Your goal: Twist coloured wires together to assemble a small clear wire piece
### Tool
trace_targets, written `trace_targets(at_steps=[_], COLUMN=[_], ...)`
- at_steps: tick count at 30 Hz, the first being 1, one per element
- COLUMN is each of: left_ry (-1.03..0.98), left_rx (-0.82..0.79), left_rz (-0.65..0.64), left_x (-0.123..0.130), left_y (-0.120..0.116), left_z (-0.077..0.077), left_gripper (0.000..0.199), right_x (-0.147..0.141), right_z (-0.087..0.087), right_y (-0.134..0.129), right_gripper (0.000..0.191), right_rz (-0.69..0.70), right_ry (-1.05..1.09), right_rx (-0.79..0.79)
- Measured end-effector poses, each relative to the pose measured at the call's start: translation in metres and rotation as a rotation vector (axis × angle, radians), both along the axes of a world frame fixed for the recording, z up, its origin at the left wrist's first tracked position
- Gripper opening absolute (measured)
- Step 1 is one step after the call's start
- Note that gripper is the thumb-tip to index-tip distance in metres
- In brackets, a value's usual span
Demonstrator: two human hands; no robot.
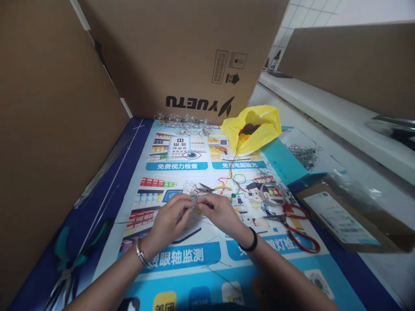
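Scissors (284,220) (red-handled) block rightward; hands (169,217) have leftward room.

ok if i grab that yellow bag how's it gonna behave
The yellow bag will probably flop, since its sides look thin and creased. Its mouth gapes, so the dark red and orange contents could spill if tipped. Coloured threads seem to trail from its near edge, so lifting might drag them.

Dim lt, upper-R wall (376,11) brightest; L cardboard (48,129) shadowed; edges stretched; sl. blur
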State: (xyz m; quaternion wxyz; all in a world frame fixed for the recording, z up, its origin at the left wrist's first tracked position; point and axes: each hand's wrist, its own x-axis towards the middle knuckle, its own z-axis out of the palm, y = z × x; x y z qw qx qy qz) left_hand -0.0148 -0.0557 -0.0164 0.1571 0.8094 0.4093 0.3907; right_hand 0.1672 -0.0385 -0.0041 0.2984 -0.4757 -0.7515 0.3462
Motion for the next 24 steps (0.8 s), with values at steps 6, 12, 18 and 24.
trace_targets(at_steps=[6, 12, 18, 24], left_ry=[0.174, 0.197, 0.270, 0.256], left_rx=[-0.025, -0.027, -0.067, -0.113], left_rz=[-0.159, -0.160, -0.210, -0.198], left_x=[0.000, -0.004, -0.006, -0.004], left_y=[0.006, 0.011, 0.009, 0.011], left_z=[0.004, 0.003, 0.009, 0.007], left_gripper=[0.017, 0.020, 0.021, 0.019], right_x=[0.000, 0.005, 0.007, 0.002], right_z=[-0.001, 0.005, 0.003, 0.001], right_y=[0.001, 0.002, 0.001, 0.002], right_gripper=[0.017, 0.013, 0.013, 0.012], right_rz=[-0.014, 0.020, 0.051, 0.042], right_ry=[0.032, 0.058, 0.037, 0.058], right_rx=[0.012, -0.023, 0.036, 0.144])
